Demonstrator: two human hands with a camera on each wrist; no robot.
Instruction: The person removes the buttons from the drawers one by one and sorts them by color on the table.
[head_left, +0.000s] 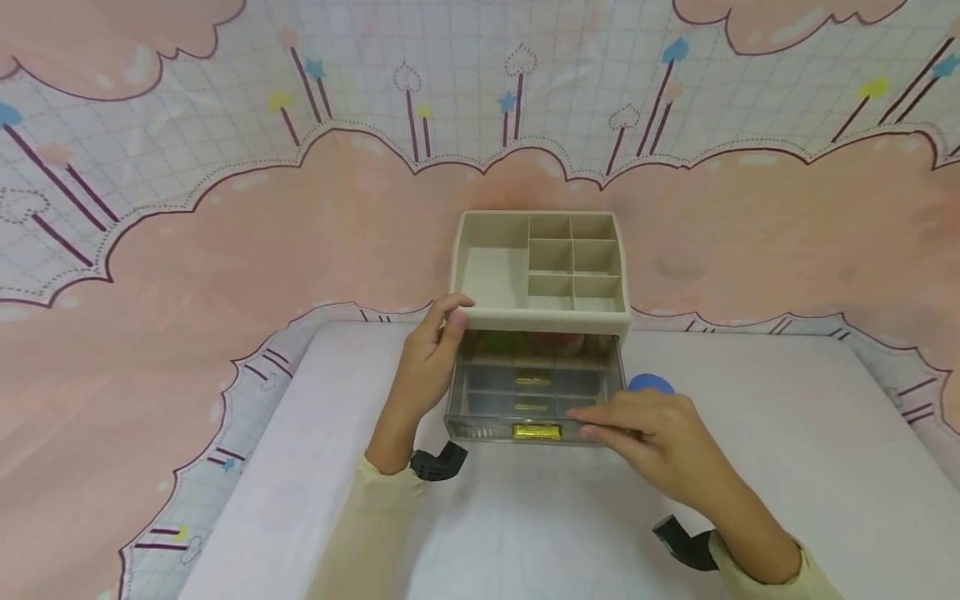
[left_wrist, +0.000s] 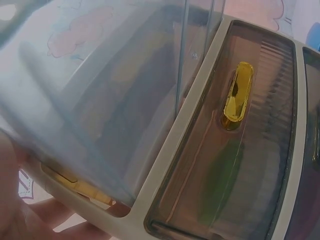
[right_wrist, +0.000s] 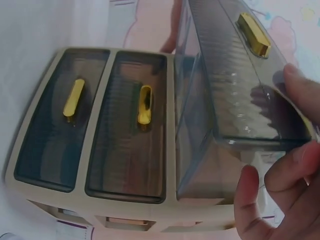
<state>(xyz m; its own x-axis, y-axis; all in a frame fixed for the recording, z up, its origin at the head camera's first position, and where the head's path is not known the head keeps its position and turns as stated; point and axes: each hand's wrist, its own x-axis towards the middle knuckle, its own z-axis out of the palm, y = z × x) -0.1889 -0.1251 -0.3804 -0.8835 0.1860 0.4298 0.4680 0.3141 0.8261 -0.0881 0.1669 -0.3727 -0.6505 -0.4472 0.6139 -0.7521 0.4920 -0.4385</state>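
A cream desktop organizer (head_left: 543, 319) stands on the white tabletop. Its clear top drawer (head_left: 480, 430) is pulled well out, with a gold handle (head_left: 536, 432) on the front. My left hand (head_left: 426, 371) grips the organizer's upper left edge; in the left wrist view its fingers lie partly hidden behind the side. With thumb and fingers my right hand (head_left: 667, 437) pinches the right end of the drawer front. Below it, the middle drawer (right_wrist: 125, 160) and bottom drawer (right_wrist: 42, 150) are closed. Something green (left_wrist: 222, 180) shows through the middle drawer's front.
Open compartments (head_left: 551, 256) top the organizer. A blue round thing (head_left: 651, 383) lies to its right, partly covered by my right hand. Behind is a patterned pink cloth (head_left: 337, 233). The white tabletop (head_left: 525, 533) extends in front, and dark wrist-worn devices (head_left: 438, 461) stick out beside my sleeves.
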